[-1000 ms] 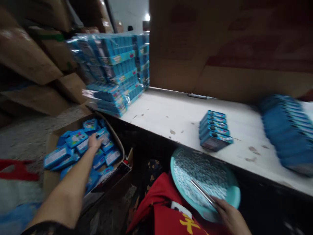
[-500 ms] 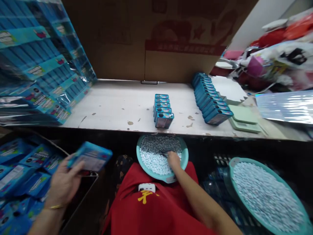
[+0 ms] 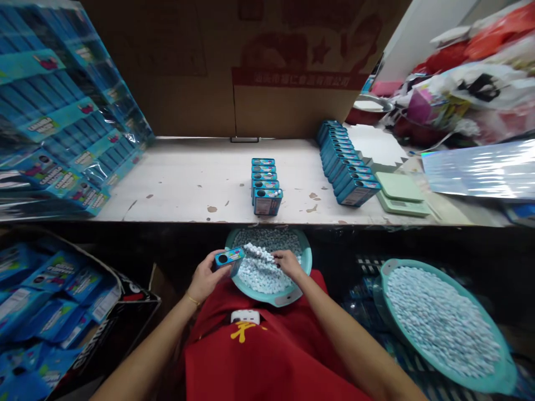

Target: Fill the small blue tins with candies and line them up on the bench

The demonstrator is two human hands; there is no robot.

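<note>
My left hand (image 3: 208, 276) is closed round a small blue box (image 3: 229, 257), held at the left rim of a turquoise basin (image 3: 307, 264). Small white candies (image 3: 259, 275) fill the basin, which rests on my lap. My right hand (image 3: 288, 264) is closed over the basin on what looks like a scoop, its form mostly hidden under a heap of candies (image 3: 258, 252). The heap reaches left to the near end of the box. A short row of blue boxes (image 3: 267, 201) stands on the white tabletop (image 3: 188, 181) ahead of me.
A longer row of blue boxes (image 3: 355, 189) stands right, beside a pale green scale (image 3: 401, 192) and white card sheets (image 3: 376, 145). Wrapped display packs (image 3: 62, 128) rise at left above a carton of blue boxes (image 3: 42, 312). Another candy-filled basin (image 3: 505, 373) sits at lower right.
My left hand has brought the blue box from above the carton rightward to the basin. My right hand has lifted a heap of candies out of the pile towards the box.
</note>
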